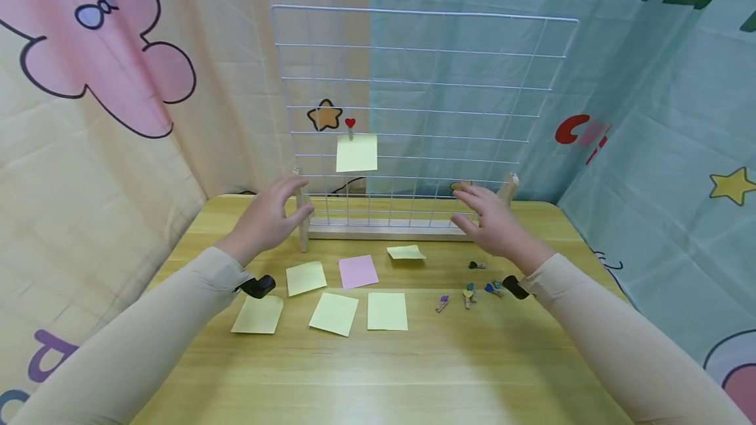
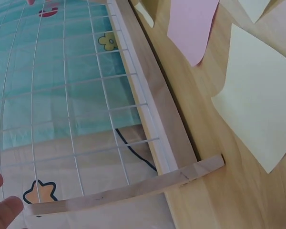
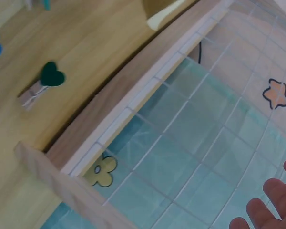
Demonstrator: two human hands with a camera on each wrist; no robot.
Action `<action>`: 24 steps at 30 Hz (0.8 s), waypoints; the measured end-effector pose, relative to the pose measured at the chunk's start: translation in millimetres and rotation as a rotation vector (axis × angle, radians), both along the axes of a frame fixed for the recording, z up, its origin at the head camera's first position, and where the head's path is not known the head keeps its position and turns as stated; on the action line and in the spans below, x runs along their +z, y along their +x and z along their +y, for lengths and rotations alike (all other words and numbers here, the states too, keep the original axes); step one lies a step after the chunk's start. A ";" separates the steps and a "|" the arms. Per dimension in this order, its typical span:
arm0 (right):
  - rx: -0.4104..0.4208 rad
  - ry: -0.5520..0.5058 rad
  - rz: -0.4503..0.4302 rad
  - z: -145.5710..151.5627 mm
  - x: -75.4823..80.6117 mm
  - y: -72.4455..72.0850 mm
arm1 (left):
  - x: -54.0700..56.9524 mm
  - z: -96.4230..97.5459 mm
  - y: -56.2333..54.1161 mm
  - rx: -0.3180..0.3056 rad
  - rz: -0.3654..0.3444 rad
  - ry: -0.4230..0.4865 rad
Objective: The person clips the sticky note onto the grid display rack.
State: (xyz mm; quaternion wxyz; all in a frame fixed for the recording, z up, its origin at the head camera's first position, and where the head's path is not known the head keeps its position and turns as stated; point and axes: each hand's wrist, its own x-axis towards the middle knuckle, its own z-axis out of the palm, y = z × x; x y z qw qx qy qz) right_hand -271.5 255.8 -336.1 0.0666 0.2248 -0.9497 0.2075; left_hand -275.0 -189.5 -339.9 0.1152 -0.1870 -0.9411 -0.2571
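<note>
A white wire grid (image 1: pixel 425 13) stands in a wooden base (image 1: pixel 390 233) at the back of the table. My left hand (image 1: pixel 268 218) is beside the base's left upright, fingers spread and holding nothing. In the left wrist view its fingertips (image 2: pixel 7 211) show close to the upright's end. Before the grid's right side is my right hand (image 1: pixel 493 222), fingers extended, nothing in them; in the right wrist view the fingertips (image 3: pixel 276 193) overlap the wires. A yellow sticky note (image 1: pixel 357 153) hangs on the grid from a small clothespin with a red heart (image 1: pixel 350 123).
A pink sticky note (image 1: pixel 358 271) and several yellow sticky notes (image 1: pixel 387 311) lie before the base. To their right are several small heart clothespins, including a dark green one (image 3: pixel 52 75) and a purple one (image 1: pixel 442 303). Printed curtains (image 1: pixel 644 169) hang around the table.
</note>
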 end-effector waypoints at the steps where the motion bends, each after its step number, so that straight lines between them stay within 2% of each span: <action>1: -0.005 -0.002 -0.006 2.5 -1.5 1.0 | -0.5 -1.3 1.2 0.002 -0.008 -0.007; 9: -0.052 0.069 -0.022 21.4 -17.1 4.8 | -6.6 -11.8 5.5 0.024 -0.055 -0.059; 16: -0.073 0.144 -0.011 30.2 -30.4 8.1 | -13.9 -20.5 7.7 0.005 -0.051 -0.119; 24: -0.072 0.135 -0.064 38.0 -48.2 11.7 | -22.6 -25.8 13.2 0.007 -0.142 -0.147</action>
